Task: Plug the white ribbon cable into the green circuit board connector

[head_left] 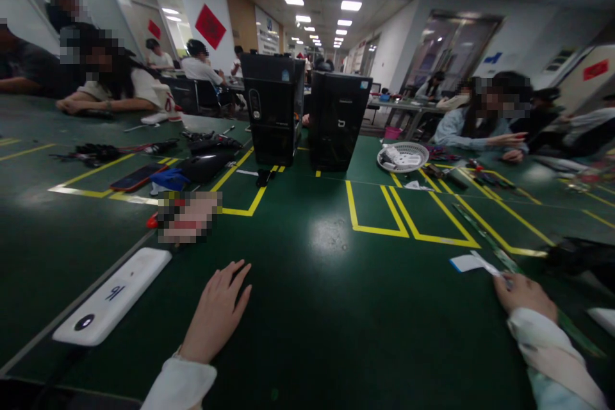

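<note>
My left hand (218, 312) rests on the green table top, fingers stretched out and slightly apart, holding nothing. A white power-bank-like device (113, 298) with a round dark button lies to its left. On the right side, my right hand (526, 298) has its fingers closed on a white flat ribbon cable (468, 262) with a blue end. A long, thin green strip (502, 259), like a circuit board, runs beneath that hand; whether the cable is joined to it I cannot tell.
Two black computer towers (271, 112) stand at the middle back. A white basket (402, 157) sits right of them. At left lie a phone (139, 176), dark cables (98, 154) and a blurred object (189, 218). Yellow tape (379, 229) marks boxes. Several people sit around.
</note>
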A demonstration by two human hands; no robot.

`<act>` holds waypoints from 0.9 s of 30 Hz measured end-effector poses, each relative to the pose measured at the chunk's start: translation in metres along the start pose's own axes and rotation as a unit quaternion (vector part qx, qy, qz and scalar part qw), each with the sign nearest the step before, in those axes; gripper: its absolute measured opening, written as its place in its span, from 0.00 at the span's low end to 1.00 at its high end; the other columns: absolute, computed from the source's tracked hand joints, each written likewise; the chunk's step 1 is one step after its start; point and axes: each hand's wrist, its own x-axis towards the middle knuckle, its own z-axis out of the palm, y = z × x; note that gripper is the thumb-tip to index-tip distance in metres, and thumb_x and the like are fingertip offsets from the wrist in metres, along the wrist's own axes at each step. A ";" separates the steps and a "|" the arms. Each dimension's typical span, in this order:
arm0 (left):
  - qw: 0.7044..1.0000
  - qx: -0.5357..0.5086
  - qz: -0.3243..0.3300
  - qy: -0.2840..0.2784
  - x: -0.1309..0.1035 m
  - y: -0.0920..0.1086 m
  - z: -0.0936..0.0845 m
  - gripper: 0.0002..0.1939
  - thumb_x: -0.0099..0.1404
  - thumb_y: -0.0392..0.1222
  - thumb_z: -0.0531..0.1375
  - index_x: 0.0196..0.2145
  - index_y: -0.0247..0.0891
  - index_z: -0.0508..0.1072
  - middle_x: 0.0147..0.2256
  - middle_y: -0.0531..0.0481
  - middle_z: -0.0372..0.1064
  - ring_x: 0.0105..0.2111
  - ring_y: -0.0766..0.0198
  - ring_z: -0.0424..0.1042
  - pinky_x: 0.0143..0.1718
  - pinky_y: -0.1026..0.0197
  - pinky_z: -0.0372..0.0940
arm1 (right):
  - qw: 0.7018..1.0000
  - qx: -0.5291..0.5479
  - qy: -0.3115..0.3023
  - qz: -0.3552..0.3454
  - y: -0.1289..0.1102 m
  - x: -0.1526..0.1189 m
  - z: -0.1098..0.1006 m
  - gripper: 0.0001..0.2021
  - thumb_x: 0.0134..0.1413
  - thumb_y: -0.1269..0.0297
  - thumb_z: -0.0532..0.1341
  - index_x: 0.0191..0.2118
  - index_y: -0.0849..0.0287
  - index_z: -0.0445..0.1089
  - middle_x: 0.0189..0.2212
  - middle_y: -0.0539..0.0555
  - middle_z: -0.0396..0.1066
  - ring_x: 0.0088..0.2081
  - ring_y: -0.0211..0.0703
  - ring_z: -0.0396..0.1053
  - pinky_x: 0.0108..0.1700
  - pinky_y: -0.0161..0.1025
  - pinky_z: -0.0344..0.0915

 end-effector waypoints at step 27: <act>1.000 0.009 0.010 0.007 0.000 -0.004 0.004 0.27 0.68 0.50 0.46 0.60 0.37 0.63 0.60 0.40 0.59 0.60 0.50 0.58 0.60 0.42 0.52 | 0.758 0.271 -0.068 -0.589 -0.308 -0.121 -0.079 0.14 0.62 0.67 0.51 0.49 0.61 0.67 0.48 0.61 0.68 0.48 0.48 0.65 0.48 0.49 0.65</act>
